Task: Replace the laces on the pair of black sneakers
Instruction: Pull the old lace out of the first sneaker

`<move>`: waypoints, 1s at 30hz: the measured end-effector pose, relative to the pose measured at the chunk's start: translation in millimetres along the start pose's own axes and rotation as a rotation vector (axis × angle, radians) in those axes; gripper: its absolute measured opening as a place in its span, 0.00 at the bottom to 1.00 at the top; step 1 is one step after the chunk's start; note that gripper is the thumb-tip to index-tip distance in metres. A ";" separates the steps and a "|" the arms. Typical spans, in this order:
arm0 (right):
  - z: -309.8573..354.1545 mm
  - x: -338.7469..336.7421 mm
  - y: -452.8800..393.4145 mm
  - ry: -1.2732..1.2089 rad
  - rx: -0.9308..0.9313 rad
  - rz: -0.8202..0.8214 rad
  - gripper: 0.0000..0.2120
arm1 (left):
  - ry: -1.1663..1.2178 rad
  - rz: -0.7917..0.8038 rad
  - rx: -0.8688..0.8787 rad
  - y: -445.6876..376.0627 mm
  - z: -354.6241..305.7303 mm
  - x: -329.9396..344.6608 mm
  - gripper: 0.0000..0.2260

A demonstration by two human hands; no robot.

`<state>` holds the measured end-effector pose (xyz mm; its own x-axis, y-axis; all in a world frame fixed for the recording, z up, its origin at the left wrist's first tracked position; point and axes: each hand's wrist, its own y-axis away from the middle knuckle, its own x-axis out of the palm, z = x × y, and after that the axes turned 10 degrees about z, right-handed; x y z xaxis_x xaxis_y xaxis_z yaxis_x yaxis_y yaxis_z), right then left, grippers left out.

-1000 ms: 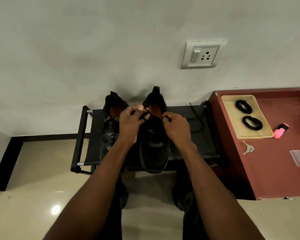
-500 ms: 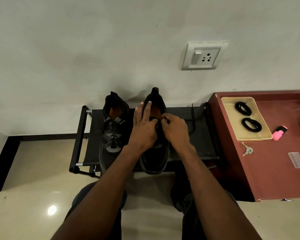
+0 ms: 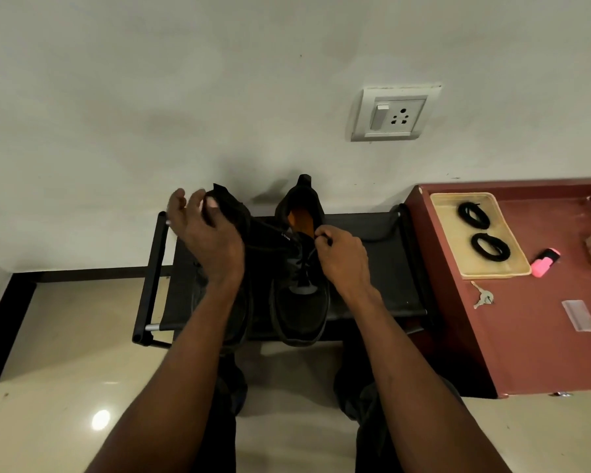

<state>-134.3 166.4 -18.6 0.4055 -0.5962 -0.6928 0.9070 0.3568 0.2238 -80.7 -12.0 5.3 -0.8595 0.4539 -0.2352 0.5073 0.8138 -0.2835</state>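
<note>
While the right hand pinched the lace at the right sneaker's top eyelets, the left hand had swung out leftward.
Half a second earlier both hands met over the tongue; now the left, fingers pinching, drew a black lace taut across the left sneaker. Both sneakers sat on the rack. Judged: old lace being unthreaded; coiled laces waited in the tray.

The left hand is swung away from the right sneaker to the left, and a lace is drawn out taut across the left sneaker. The lace's other end is now pinched by the right hand.
</note>
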 end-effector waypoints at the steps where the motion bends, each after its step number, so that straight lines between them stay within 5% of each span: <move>1: 0.8 0.2 0.0 0.001 -0.001 -0.001 0.13 | -0.077 0.104 0.063 5.8 1.1 5.4 0.15; 6: 0.5 2.6 -0.7 0.021 -0.006 0.000 0.13 | -0.583 0.742 0.515 40.2 15.8 39.0 0.12; 11: 2.7 2.4 -0.3 0.030 -0.023 -0.002 0.13 | -0.611 0.943 0.434 48.9 25.1 42.3 0.10; 14: 3.2 3.2 -1.0 0.046 -0.012 -0.011 0.12 | -0.345 0.856 0.266 41.7 11.9 35.7 0.07; 19: -0.2 3.8 -0.9 0.034 -0.004 -0.010 0.14 | 0.221 0.064 0.092 9.8 -22.9 10.6 0.04; 21: -0.8 4.3 -1.0 0.035 -0.011 -0.011 0.14 | 0.263 -0.094 0.083 -1.9 -20.5 0.5 0.05; 26: 0.7 4.3 -0.1 0.020 -0.030 -0.006 0.14 | -0.249 0.178 -0.047 14.3 -1.9 9.3 0.27; 30: 0.9 8.1 2.4 0.050 -0.052 -0.021 0.14 | -0.472 0.602 0.034 37.3 -4.6 27.8 0.13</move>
<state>-128.7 161.7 -23.0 0.3791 -0.5674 -0.7310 0.9076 0.3821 0.1741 -86.0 32.6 -7.5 -0.3204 0.6058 -0.7283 0.8878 0.4602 -0.0077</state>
